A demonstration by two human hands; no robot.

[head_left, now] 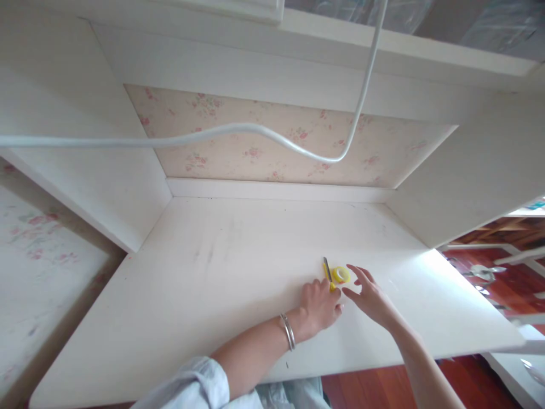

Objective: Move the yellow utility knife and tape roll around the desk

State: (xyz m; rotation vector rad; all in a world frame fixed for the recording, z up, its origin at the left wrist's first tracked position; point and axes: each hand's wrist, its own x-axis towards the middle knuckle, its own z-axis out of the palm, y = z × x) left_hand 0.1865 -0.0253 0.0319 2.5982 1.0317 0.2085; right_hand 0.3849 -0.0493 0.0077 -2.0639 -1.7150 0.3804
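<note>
Yellow brightens the utility knife (329,274) before you, its blade (327,267) dark grey, and the roll of tape (335,276), paler at its centre. Your bangle (288,332) gleams silver; your sleeve (191,382) is pale blue. The desk (255,255) is white with grey smudges, and the wallpaper (251,166) scatters pink flowers and muted green leaves over beige. You see a plain white cable (238,128) and a reddish-brown floor (374,389).

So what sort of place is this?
Probably a room in a home: a white desk-like surface between side panels, floral wallpaper behind it, and a reddish, wood-look floor below.
</note>
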